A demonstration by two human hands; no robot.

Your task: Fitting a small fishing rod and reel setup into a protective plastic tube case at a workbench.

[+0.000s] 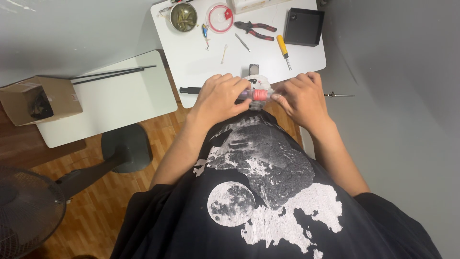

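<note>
**Both hands on a small reel at the desk edge**

Presently clasped between left hand (219,97) and right hand (301,98): small grey fishing reel with red spool (259,94), at near edge of white rectangular desk (201,62). Left grip wrapped around dark end; right grip pinching beside red spool. Farther back on desk: red-handled pliers (255,29), yellow-handled screwdriver (283,51), black square tray (304,26), round metal bowl (183,17).
</note>
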